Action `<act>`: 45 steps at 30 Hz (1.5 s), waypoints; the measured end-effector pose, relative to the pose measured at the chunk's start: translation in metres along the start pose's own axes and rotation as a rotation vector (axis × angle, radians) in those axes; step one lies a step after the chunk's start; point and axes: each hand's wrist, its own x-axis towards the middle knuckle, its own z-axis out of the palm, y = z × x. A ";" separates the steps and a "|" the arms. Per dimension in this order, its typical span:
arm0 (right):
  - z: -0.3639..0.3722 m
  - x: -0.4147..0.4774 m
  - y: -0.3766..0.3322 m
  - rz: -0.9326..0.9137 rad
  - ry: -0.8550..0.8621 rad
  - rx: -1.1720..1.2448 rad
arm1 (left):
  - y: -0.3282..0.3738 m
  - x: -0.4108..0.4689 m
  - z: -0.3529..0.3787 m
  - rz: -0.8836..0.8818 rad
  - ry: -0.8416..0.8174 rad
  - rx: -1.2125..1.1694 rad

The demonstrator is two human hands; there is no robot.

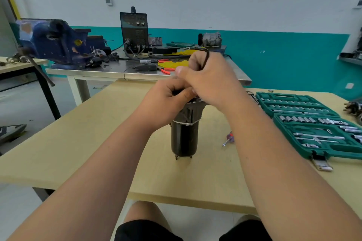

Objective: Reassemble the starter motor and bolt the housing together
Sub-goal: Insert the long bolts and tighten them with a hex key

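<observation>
Workshop bench (78,143) | motor (184,139) upright at centre, socket case (313,123) at 3 o'clock | left hand (166,101) grips its top | right hand (211,82) clasps bent key (204,58) | advice: seat key square, steady motor while turning

the starter motor (184,139) is black, above it a black hex key (206,55), beneath it a pale tan table (98,143), to its right a teal socket case (282,96), behind it leftward a blue vise (58,43).
</observation>
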 end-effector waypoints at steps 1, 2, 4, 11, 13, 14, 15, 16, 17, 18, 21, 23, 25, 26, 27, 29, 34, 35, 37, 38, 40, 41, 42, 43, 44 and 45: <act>0.000 0.000 0.000 0.011 -0.060 0.045 | 0.000 -0.001 0.000 0.003 -0.001 0.006; -0.004 0.002 0.000 0.049 -0.126 0.152 | -0.001 -0.001 0.000 0.011 0.001 0.014; -0.019 0.007 0.004 0.108 -0.289 0.483 | -0.001 -0.004 0.000 0.024 0.006 0.031; -0.029 0.000 0.002 -0.027 -0.129 0.217 | -0.001 -0.004 0.002 -0.003 0.022 -0.054; -0.021 -0.005 -0.002 -0.059 -0.015 0.143 | 0.000 -0.003 0.003 -0.013 0.037 -0.077; -0.017 -0.008 -0.002 -0.076 0.034 0.112 | 0.000 -0.003 0.003 -0.011 0.040 -0.078; -0.014 -0.009 -0.002 -0.090 0.070 0.082 | 0.000 -0.003 0.003 -0.007 0.039 -0.075; -0.012 -0.010 -0.003 -0.089 0.077 0.068 | 0.001 -0.003 0.002 0.000 0.035 -0.068; -0.013 -0.010 -0.003 -0.069 0.049 0.091 | 0.001 -0.004 0.002 0.008 0.028 -0.058; -0.016 -0.010 -0.003 -0.043 -0.016 0.145 | 0.002 -0.005 0.001 0.019 0.021 -0.046; -0.025 -0.008 -0.001 -0.001 -0.201 0.276 | 0.006 -0.009 0.000 0.054 0.009 -0.005; -0.023 -0.009 0.001 -0.023 -0.162 0.206 | 0.007 -0.010 0.000 0.063 -0.003 0.009; -0.015 -0.012 0.001 -0.061 -0.052 0.113 | 0.007 -0.010 0.000 0.047 -0.008 0.017; -0.010 -0.013 0.003 -0.078 0.006 0.069 | 0.006 -0.009 0.000 0.038 -0.002 0.029; -0.006 -0.015 0.005 -0.080 0.052 0.035 | 0.006 -0.009 0.000 0.028 -0.001 0.044; -0.004 -0.015 0.009 -0.011 0.052 0.132 | 0.006 -0.007 -0.001 0.023 -0.017 0.063; -0.022 0.003 0.007 0.153 -0.173 0.859 | 0.007 -0.006 -0.005 0.022 -0.059 0.096; -0.023 0.004 0.004 0.110 -0.155 0.785 | 0.008 -0.007 -0.005 0.017 -0.066 0.093; -0.024 0.006 -0.002 0.050 -0.050 0.545 | 0.008 -0.008 -0.005 0.001 -0.066 0.091; -0.023 0.006 -0.007 0.049 0.018 0.424 | 0.007 -0.007 -0.005 -0.011 -0.053 0.092; -0.016 0.003 -0.015 0.036 0.228 0.133 | 0.007 -0.005 -0.001 -0.046 -0.004 0.088; -0.009 0.001 -0.019 -0.019 0.362 -0.037 | 0.007 -0.004 0.001 -0.058 0.019 0.085; 0.000 -0.003 -0.023 -0.106 0.481 -0.206 | 0.007 -0.002 0.002 -0.066 0.032 0.083; 0.010 -0.007 -0.027 -0.204 0.558 -0.330 | 0.007 -0.002 0.002 -0.072 0.035 0.079; 0.018 -0.011 -0.027 -0.263 0.583 -0.365 | 0.008 -0.002 0.002 -0.075 0.034 0.078; 0.020 -0.011 -0.025 -0.267 0.538 -0.297 | 0.008 -0.002 0.001 -0.068 0.028 0.087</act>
